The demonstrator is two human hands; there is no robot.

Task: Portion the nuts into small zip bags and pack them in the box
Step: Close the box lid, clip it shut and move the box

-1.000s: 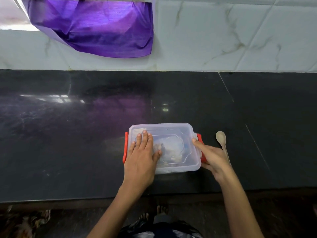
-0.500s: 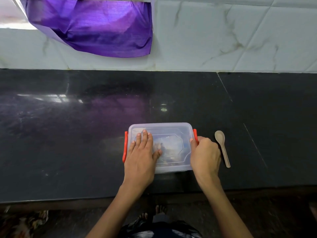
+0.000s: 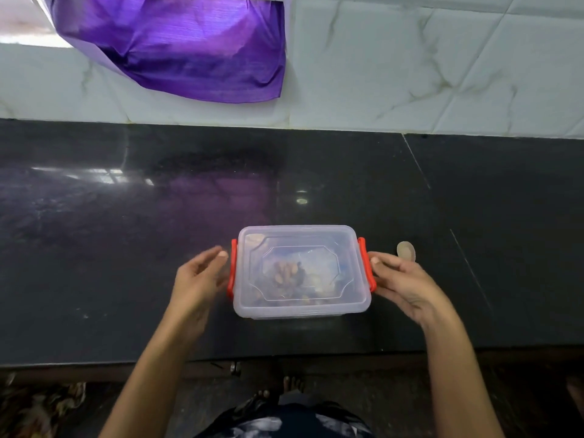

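Two bare hands flank a clear lidded plastic box [image 3: 301, 271] that sits on the black stone counter [image 3: 126, 248] near its front edge, with bagged nuts [image 3: 286, 271] dimly visible through the lid. The left hand [image 3: 197, 281], blurred, is beside the left orange clip [image 3: 233, 268] with loosely spread fingers holding nothing. The right hand [image 3: 403, 286] has relaxed fingertips at the right orange clip [image 3: 366, 263], partly covering a wooden spoon [image 3: 406, 250].

A clear, frosted box [image 3: 301, 271] has orange-red clips [image 3: 366, 265] and brown nuts [image 3: 286, 270] inside. The surface [image 3: 126, 263] is glossy black; the wall tiles [image 3: 410, 58] are white, grey-veined; the cloth [image 3: 189, 45] is purple.
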